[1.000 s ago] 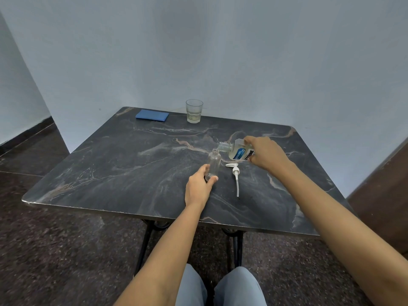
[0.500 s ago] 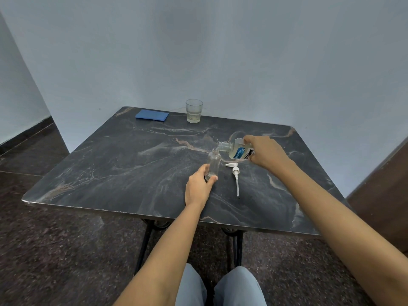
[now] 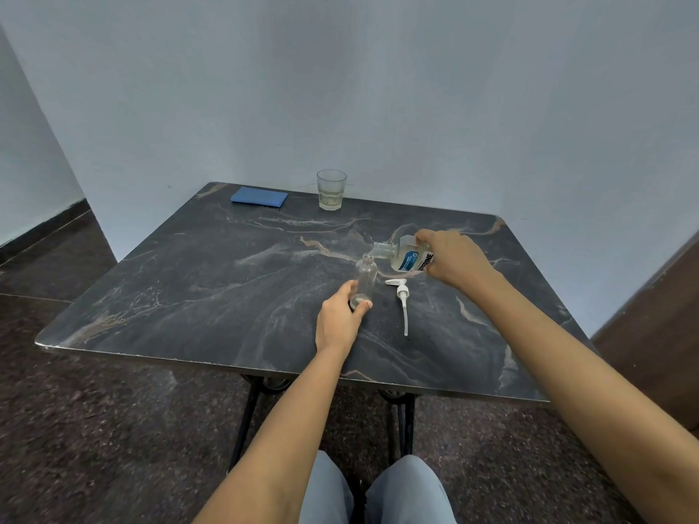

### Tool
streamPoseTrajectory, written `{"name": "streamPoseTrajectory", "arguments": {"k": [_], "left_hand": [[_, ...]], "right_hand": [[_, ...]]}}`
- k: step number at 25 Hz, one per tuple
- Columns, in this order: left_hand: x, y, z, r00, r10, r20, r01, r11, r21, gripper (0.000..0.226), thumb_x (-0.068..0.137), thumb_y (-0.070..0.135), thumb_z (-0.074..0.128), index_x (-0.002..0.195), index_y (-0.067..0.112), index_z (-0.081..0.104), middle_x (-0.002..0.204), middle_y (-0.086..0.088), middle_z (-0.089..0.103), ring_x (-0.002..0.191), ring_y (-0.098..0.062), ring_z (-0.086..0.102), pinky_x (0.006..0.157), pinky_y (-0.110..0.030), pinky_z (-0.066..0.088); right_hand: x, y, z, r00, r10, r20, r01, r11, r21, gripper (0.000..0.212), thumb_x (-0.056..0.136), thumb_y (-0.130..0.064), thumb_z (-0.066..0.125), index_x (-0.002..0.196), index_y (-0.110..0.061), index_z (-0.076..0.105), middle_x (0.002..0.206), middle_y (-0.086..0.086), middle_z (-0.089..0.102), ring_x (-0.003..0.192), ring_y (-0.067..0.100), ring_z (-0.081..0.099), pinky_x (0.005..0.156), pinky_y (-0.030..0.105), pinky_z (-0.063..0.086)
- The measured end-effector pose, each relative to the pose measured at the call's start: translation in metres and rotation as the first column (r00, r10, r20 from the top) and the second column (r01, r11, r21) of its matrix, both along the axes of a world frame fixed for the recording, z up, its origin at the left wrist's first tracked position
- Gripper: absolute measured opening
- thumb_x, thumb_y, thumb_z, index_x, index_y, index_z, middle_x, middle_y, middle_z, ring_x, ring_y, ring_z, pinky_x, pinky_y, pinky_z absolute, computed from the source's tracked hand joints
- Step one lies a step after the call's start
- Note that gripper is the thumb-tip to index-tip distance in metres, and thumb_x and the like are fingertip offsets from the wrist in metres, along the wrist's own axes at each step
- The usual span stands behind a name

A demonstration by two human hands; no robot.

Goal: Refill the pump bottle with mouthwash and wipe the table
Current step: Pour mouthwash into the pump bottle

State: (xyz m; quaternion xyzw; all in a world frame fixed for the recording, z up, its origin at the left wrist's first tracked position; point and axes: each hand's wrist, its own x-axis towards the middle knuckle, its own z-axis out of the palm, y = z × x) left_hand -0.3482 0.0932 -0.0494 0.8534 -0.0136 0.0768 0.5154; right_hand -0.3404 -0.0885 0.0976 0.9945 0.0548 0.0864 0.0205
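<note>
Above table [image 3: 189, 296]: right hand [image 3: 454, 260] grips tilted LISTERINE mouthwash bottle [image 3: 406, 259]; left hand [image 3: 338, 319] clasps clear pump bottle [image 3: 365, 276].

The pump bottle [image 3: 365, 276] stands upright on the table [image 3: 189, 289], a little right of the middle. The left hand [image 3: 338, 319] holds its base from the near side. Just above and right of its mouth is the tilted mouthwash bottle [image 3: 410, 259], held in the right hand [image 3: 454, 259]. The pump [image 3: 403, 296] lies just right of the pump bottle. Well behind it stands a glass [image 3: 331, 189], and behind it to the left lies a cloth [image 3: 259, 197].
</note>
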Motion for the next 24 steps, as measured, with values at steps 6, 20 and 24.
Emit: {"name": "streamPoseTrajectory", "arguments": {"k": [6, 20, 24], "left_hand": [[-0.0001, 0.0002, 0.0013, 1.000, -0.002, 0.001, 0.002, 1.000, 0.000, 0.050, 0.088, 0.032, 0.065, 0.135, 0.025, 0.051, 0.130, 0.000, 0.062, 0.117, -0.018, 0.058, 0.099, -0.039, 0.047], [-0.0019, 0.0003, 0.0011, 1.000, 0.009, 0.013, -0.010, 1.000, 0.022, 0.047, 0.088, 0.034, 0.064, 0.132, 0.026, 0.051, 0.120, -0.001, 0.066, 0.110, -0.020, 0.061, 0.089, -0.034, 0.047], [-0.0014, -0.0002, 0.0009, 1.000, 0.009, 0.006, -0.009, 1.000, 0.028, 0.048, 0.088, 0.035, 0.064, 0.133, 0.027, 0.051, 0.120, 0.000, 0.066, 0.109, -0.019, 0.061, 0.089, -0.034, 0.047]], "right_hand": [[-0.0012, 0.0001, 0.0019, 1.000, 0.004, -0.010, -0.004, 1.000, 0.007, 0.040, 0.082, -0.011, 0.061, 0.118, -0.024, 0.051, 0.110, 0.008, 0.066, 0.096, 0.034, 0.061, 0.080, 0.046, 0.054], [-0.0031, 0.0030, 0.0058, 1.000, 0.010, 0.011, -0.010, 1.000, 0.019, 0.042, 0.080, -0.006, 0.061, 0.117, -0.024, 0.054, 0.107, 0.007, 0.067, 0.091, 0.030, 0.063, 0.069, 0.038, 0.049], [-0.0021, 0.0028, 0.0059, 1.000, 0.020, 0.015, -0.020, 1.000, 0.007, 0.042, 0.080, -0.006, 0.063, 0.118, -0.023, 0.054, 0.108, 0.007, 0.068, 0.091, 0.028, 0.063, 0.067, 0.034, 0.046]]}}
